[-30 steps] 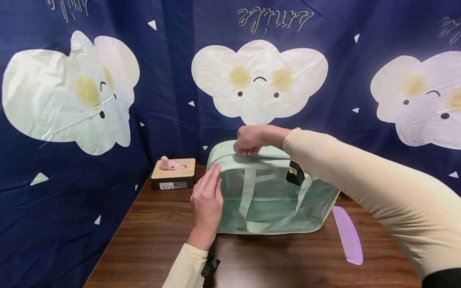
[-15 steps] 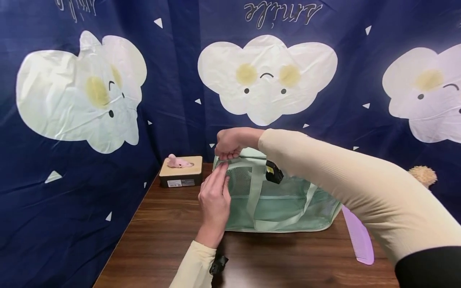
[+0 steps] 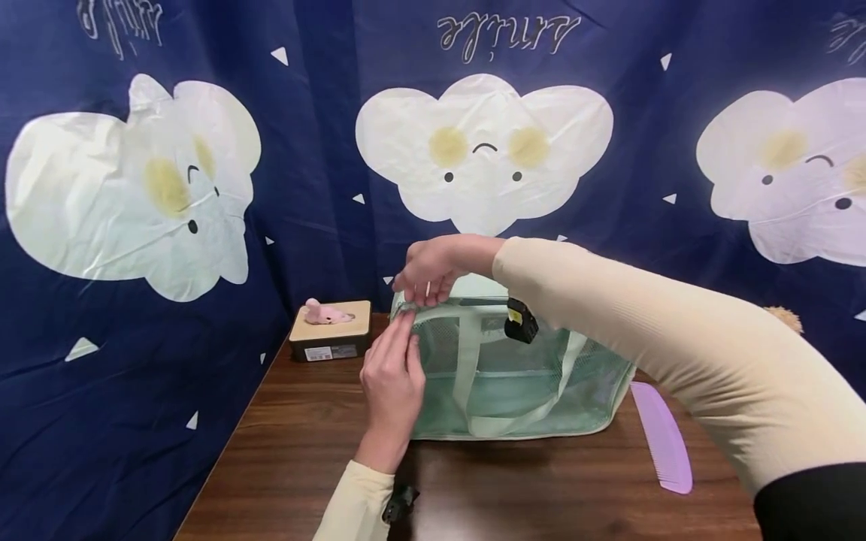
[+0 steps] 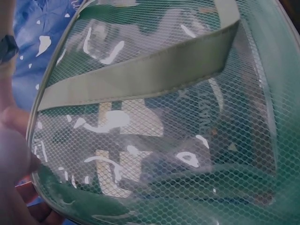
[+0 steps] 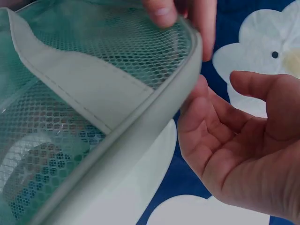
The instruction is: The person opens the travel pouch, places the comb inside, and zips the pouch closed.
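A mint-green bag [image 3: 512, 387] with mesh, clear panels and a pale strap [image 3: 467, 353] stands upright on the table. My left hand [image 3: 392, 376] holds its near left upper corner, fingers stretched upward. In the right wrist view, a left fingertip [image 5: 164, 14] lies on the mesh and another finger is outside the rim. Across the top, at the same corner, reaches my right hand [image 3: 429, 272]. Its palm faces the camera in the right wrist view, the thumb stands apart, and the loosely bent fingers [image 5: 199, 126] are right at the rim. Nothing shows between them.
Left of the bag sits a dark box [image 3: 331, 349] with a tan top, bearing a pink mouse-shaped toy [image 3: 328, 312]. A purple comb [image 3: 664, 439] lies to the right on the wooden table [image 3: 473, 496]. Behind hangs a blue curtain [image 3: 318, 188]; a fluffy tan thing [image 3: 785, 318] shows beyond the right sleeve.
My right hand slid left along the bag's top to the corner by the left hand, and its curled fingers have loosened. The left hand keeps its place on the bag.
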A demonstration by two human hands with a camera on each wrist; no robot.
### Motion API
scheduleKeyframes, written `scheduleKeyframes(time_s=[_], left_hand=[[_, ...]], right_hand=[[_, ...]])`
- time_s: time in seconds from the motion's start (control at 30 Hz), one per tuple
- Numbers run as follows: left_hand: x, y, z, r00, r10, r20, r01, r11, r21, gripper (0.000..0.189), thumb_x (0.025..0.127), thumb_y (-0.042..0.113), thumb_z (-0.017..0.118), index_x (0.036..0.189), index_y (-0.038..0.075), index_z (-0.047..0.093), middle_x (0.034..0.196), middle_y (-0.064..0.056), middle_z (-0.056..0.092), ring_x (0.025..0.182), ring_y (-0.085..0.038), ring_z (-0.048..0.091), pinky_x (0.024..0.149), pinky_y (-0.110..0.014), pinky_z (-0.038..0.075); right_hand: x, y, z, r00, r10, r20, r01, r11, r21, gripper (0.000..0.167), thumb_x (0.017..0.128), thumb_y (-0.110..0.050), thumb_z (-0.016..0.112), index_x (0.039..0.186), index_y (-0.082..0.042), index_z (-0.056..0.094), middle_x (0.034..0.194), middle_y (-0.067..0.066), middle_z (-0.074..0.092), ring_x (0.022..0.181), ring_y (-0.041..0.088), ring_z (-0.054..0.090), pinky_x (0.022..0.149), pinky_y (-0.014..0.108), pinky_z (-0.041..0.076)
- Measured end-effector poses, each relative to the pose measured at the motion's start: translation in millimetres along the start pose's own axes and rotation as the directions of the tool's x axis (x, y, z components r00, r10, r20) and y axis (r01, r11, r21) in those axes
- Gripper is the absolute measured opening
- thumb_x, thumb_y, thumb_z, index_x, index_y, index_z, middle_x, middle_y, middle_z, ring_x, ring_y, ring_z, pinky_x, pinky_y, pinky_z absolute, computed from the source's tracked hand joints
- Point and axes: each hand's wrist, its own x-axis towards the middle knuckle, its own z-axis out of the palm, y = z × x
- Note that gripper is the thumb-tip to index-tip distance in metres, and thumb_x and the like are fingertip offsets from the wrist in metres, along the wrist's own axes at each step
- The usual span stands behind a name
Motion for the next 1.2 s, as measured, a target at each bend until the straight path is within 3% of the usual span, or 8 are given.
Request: scheduleKeyframes(time_s=[0.37,0.47,0.63,0.73,0.87,1.07,1.13,1.2], left_hand=[[47.2,0.2,3.7,0.979,-0.160,0.128,0.170,0.983,-0.070,0.023,0.099,0.014,0.062,0.104,0.000,0.079,0.107,-0.017,0.077,0.102,-0.038,0.071,0.090,-0.053,0.053],[72.1,-3.6,4.6,0.899,-0.231,0.372,0.276,0.959,-0.072,0.029,0.100,0.017,0.058,0.115,0.001,0.077,0.124,-0.019,0.072,0.120,-0.041,0.064,0.102,-0.055,0.047],[86.9,-9.1,0.9,0.676,-0.200,0.709,0.302,0.953,-0.019,0.041,0.102,0.013,0.047,0.134,-0.003,0.065,0.145,-0.023,0.058,0.142,-0.043,0.046,0.120,-0.054,0.032],[83.6,-10.0,-5.9,0.633,-0.180,0.753,0.283,0.959,-0.009,0.043,0.103,0.012,0.045,0.138,-0.007,0.060,0.148,-0.025,0.055,0.144,-0.046,0.042,0.121,-0.055,0.029],[84.7,-21.0,-32.1,0.643,-0.161,0.749,0.270,0.962,-0.025,0.044,0.103,0.010,0.046,0.140,-0.012,0.055,0.149,-0.031,0.051,0.143,-0.050,0.041,0.120,-0.058,0.029],[104.9,-39.7,-89.1,0.646,-0.220,0.731,0.276,0.960,0.045,0.049,0.105,0.012,0.043,0.146,-0.015,0.045,0.155,-0.037,0.038,0.146,-0.054,0.032,0.119,-0.063,0.025],[110.1,-42.6,-99.2,0.655,-0.226,0.721,0.270,0.961,0.055,0.050,0.105,0.013,0.042,0.147,-0.014,0.045,0.155,-0.037,0.038,0.147,-0.054,0.030,0.119,-0.065,0.024],[113.0,-44.2,-106.1,0.658,-0.232,0.716,0.265,0.962,0.068,0.049,0.106,0.015,0.041,0.147,-0.013,0.045,0.156,-0.036,0.037,0.147,-0.055,0.029,0.118,-0.066,0.024]], right_hand=[[-57.3,45.6,-25.2,0.979,-0.112,-0.170,0.128,0.988,0.086,0.043,0.109,-0.029,0.044,0.131,0.003,0.063,0.101,0.007,0.068,0.104,0.033,0.071,0.077,0.032,0.057],[-71.6,65.3,-27.3,0.972,-0.111,-0.207,0.133,0.987,0.093,0.044,0.108,-0.028,0.043,0.132,0.003,0.063,0.105,0.008,0.070,0.109,0.036,0.070,0.082,0.036,0.058],[-93.6,103.8,-16.2,0.956,-0.128,-0.265,0.153,0.985,0.075,0.043,0.108,-0.023,0.041,0.130,0.005,0.065,0.115,0.017,0.072,0.101,0.029,0.072,0.081,0.037,0.058],[-105.7,130.3,-8.2,0.937,-0.170,-0.305,0.191,0.981,0.040,0.041,0.107,-0.020,0.042,0.126,0.005,0.067,0.115,0.018,0.073,0.098,0.025,0.071,0.081,0.035,0.057],[-117.0,150.2,-0.3,0.873,-0.287,-0.394,0.299,0.954,-0.033,0.033,0.105,-0.018,0.050,0.119,0.002,0.072,0.111,0.015,0.075,0.099,0.019,0.068,0.088,0.034,0.054],[-127.7,193.9,6.1,0.691,-0.290,-0.662,0.356,0.934,-0.037,0.029,0.106,-0.015,0.053,0.119,0.004,0.071,0.114,0.018,0.074,0.099,0.023,0.067,0.085,0.030,0.051],[-125.7,224.1,15.0,0.695,-0.186,-0.694,0.360,0.926,0.113,0.032,0.107,-0.013,0.051,0.122,0.010,0.067,0.111,0.018,0.074,0.092,0.018,0.067,0.079,0.025,0.053],[-120.0,255.8,27.6,0.760,-0.064,-0.647,0.351,0.878,0.325,0.037,0.108,-0.012,0.047,0.130,0.016,0.058,0.106,0.012,0.074,0.089,0.010,0.068,0.076,0.021,0.055]])
